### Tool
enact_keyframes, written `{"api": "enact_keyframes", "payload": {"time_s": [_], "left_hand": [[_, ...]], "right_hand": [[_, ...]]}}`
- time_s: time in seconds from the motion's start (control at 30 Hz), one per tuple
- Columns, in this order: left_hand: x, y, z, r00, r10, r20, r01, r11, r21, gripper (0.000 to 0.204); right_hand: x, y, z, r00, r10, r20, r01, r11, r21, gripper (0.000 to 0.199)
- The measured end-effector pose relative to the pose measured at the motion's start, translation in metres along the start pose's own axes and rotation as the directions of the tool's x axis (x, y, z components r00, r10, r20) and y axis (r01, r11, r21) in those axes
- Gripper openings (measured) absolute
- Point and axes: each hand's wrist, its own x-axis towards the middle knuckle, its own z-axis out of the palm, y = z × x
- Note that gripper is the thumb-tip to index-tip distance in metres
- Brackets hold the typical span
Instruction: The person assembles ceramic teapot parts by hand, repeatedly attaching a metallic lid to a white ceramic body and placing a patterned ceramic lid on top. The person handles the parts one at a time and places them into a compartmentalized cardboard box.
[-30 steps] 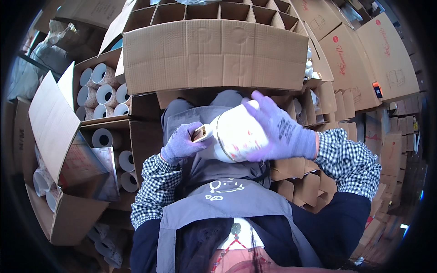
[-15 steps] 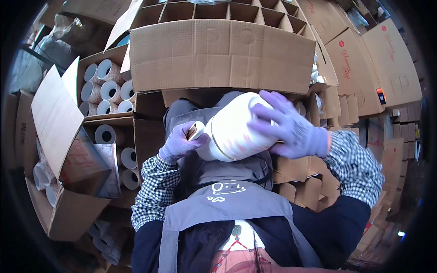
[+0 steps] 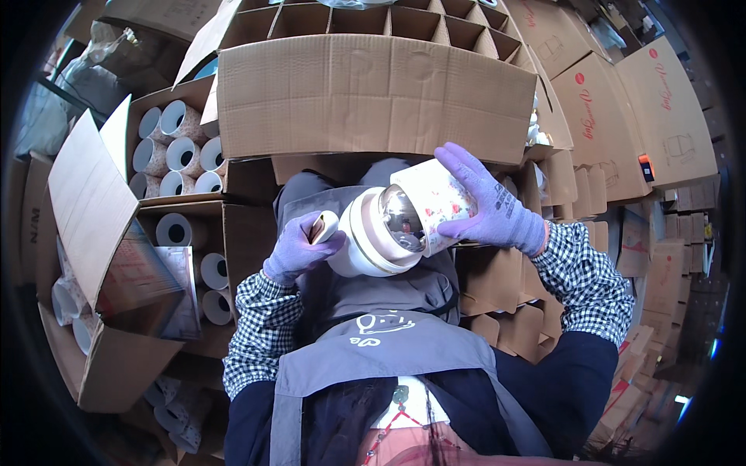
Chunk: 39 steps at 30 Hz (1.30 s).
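Observation:
A white jug lies tilted across my lap. My left hand [image 3: 299, 248], in a purple glove, is closed round its white handle [image 3: 329, 223]. The jug's pale collar [image 3: 365, 237] faces left, and a shiny silver liner [image 3: 401, 220] shows beyond it. Over the liner's far end sits a white cylindrical shell [image 3: 444, 194] with a red flower print, partly off the collar. My right hand [image 3: 497, 203], also gloved, holds this shell at its right end, fingers and thumb round it. The silver liner's far end is hidden inside the shell.
A large divided carton [image 3: 373, 101] stands ahead of my knees. To the left, an open box [image 3: 116, 349] and another behind it hold several white-lined cylindrical shells [image 3: 183, 154]. Cardboard dividers [image 3: 497, 283] lie at my right, with tall printed cartons [image 3: 606, 128] beyond.
My right hand has drawn the shell rightward from the collar, so the silver liner now shows. The flower print has come into clear view. My left hand keeps its grip on the handle.

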Motion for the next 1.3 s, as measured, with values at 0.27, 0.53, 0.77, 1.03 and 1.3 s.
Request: {"api": "enact_keyframes", "payload": {"time_s": [0.27, 0.53, 0.77, 1.03, 1.3], "left_hand": [[-0.004, -0.001, -0.001, 0.999, 0.037, -0.019, -0.035, 0.994, 0.106, 0.023], [-0.018, -0.027, -0.015, 0.987, 0.129, -0.098, -0.123, 0.991, 0.058, 0.017], [-0.023, -0.027, -0.015, 0.966, 0.178, -0.186, -0.185, 0.983, -0.021, 0.014], [-0.024, -0.007, -0.016, 0.966, 0.089, -0.242, -0.15, 0.957, -0.248, 0.014], [-0.023, 0.026, -0.015, 0.951, -0.02, -0.31, -0.047, 0.977, -0.206, 0.014]], "right_hand": [[-0.016, 0.015, 0.005, 0.959, 0.282, 0.036, -0.282, 0.959, -0.005, 0.119], [-0.022, 0.033, 0.002, 0.95, 0.272, -0.153, -0.289, 0.952, -0.104, 0.111], [-0.003, 0.041, -0.088, 0.818, 0.239, -0.524, -0.232, 0.969, 0.079, 0.099], [0.18, 0.078, -0.13, 0.791, 0.306, -0.53, 0.486, 0.211, 0.848, 0.044], [0.346, 0.128, -0.137, 0.712, 0.46, -0.531, 0.571, 0.062, 0.819, 0.057]]}}
